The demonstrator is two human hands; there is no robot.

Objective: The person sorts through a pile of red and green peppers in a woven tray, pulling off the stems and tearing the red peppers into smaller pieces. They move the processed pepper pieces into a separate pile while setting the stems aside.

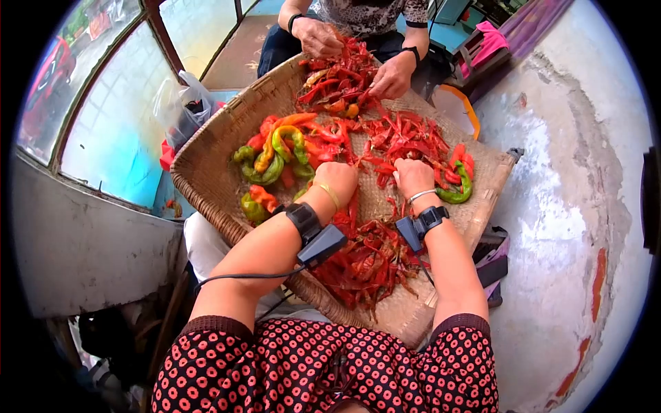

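Both my hands are over a woven basket tray [241, 103] of chili peppers. My left hand [337, 180] is closed, fingertips pinched at a red chili pepper [354, 210] that shows just below it. My right hand [414, 177] is curled shut beside the middle pile of red chilies [406, 138]; its fingertips are hidden, so what it holds cannot be seen. Nearest my body lies a pile of shrivelled red chilies [368, 265]. Larger green and orange peppers [275, 155] sit left of my left hand. A green pepper [458, 189] curves right of my right hand.
Across the tray, another person's two hands [321, 38] [394, 76] work at a far pile of red chilies [337, 76]. A plastic bag [182, 103] stands by the tray's left side. An orange-rimmed container [465, 110] is behind its right edge. A worn wall [551, 172] rises at right.
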